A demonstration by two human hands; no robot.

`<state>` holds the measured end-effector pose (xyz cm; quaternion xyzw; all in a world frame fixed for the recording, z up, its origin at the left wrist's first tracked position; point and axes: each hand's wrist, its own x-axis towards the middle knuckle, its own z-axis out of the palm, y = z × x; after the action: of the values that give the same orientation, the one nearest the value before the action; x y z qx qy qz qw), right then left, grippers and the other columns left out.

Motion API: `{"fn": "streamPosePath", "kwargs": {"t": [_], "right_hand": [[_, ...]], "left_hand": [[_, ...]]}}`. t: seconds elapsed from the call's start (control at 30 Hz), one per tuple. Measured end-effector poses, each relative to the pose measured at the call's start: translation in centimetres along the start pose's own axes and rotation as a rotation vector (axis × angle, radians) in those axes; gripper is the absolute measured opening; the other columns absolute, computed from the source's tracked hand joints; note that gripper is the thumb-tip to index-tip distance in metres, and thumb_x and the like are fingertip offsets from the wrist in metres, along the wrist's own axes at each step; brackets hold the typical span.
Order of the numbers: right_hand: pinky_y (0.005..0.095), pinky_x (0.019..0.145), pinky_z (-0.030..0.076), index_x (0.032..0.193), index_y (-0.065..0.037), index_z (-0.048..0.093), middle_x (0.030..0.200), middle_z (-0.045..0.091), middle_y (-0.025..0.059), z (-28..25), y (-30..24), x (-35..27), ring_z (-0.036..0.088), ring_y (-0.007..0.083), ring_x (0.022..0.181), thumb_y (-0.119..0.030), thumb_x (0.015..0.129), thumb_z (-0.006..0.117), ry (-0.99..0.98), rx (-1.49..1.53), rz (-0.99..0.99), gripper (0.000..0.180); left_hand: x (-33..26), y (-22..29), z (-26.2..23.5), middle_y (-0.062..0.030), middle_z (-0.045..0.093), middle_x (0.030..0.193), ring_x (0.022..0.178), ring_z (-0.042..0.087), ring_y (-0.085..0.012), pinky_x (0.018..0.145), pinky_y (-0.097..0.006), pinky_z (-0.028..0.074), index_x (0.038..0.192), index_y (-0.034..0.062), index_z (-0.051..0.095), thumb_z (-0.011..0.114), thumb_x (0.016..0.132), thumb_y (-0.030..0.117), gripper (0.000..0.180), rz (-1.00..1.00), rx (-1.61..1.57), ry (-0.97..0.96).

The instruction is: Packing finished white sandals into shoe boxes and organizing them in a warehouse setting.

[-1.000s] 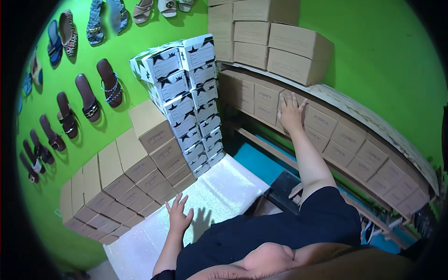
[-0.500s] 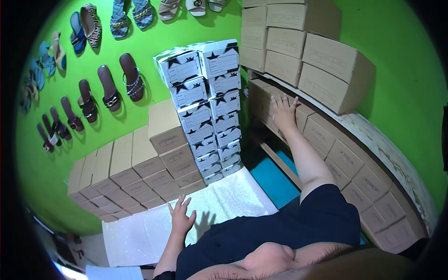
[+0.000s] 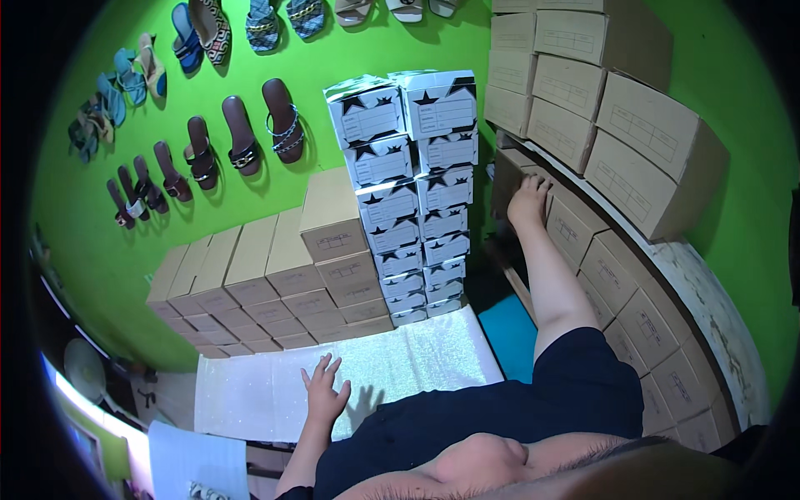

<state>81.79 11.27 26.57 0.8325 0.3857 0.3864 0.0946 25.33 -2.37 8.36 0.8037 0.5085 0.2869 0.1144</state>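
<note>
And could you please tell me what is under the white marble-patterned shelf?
Stacked brown rectangular cardboard boxes, with the right hand at them; whatever lies behind these boxes is covered.

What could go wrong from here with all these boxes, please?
The right hand reaches the lower-shelf brown boxes alone, so one might slip if pulled. The tall stack of star-patterned boxes stands close by and might topple if bumped. The upper-shelf cartons sit above those brown boxes; a knock might shift them.
</note>
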Motion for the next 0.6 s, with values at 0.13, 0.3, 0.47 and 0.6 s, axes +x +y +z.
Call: {"fn": "streamPosePath", "kwargs": {"t": [0.13,0.3,0.47,0.6], "right_hand": [[0.0629,0.115,0.017,0.143,-0.013,0.049,0.142,0.047,0.0188,-5.9,2.4,-1.7,0.037,0.0362,0.136,-0.029,0.084,0.062,-0.061,0.475,0.016,0.063],[0.0657,0.115,0.014,0.152,-0.015,0.035,0.154,0.032,0.0221,-7.5,6.8,-4.8,0.025,0.0394,0.146,-0.035,0.085,0.066,0.753,0.558,0.222,0.077],[0.0627,0.117,0.013,0.155,-0.012,0.026,0.16,0.021,0.021,-6.7,9.9,-4.6,0.018,0.0417,0.148,-0.031,0.085,0.065,0.816,0.643,0.322,0.083],[0.062,0.118,0.009,0.154,-0.01,0.028,0.162,0.021,0.0158,-7.2,9.6,-3.2,0.013,0.0352,0.151,-0.029,0.082,0.066,0.641,0.585,0.117,0.084]], "left_hand": [[-1.1,-0.5,-0.5,-0.0144,0.049,0.144,0.136,0.044,-0.0346,0.113,-0.07,0.01,0.132,0.0145,0.058,0.071,0.08,0.026,0.056,-0.022,0.024,-0.006],[-1.0,-1.2,-1.1,-0.0145,0.049,0.144,0.137,0.044,-0.0337,0.113,-0.07,0.01,0.133,0.0142,0.057,0.072,0.079,0.026,0.057,-0.024,0.034,0.007],[-0.3,-0.7,-1.3,-0.0143,0.049,0.143,0.136,0.044,-0.0346,0.114,-0.069,0.009,0.133,0.0141,0.056,0.072,0.079,0.022,0.057,0.013,0.018,-0.017],[0.7,0.4,-1.2,-0.0143,0.05,0.143,0.135,0.045,-0.0347,0.114,-0.069,0.009,0.132,0.0137,0.057,0.072,0.079,0.023,0.056,0.074,0.006,-0.025]]}}
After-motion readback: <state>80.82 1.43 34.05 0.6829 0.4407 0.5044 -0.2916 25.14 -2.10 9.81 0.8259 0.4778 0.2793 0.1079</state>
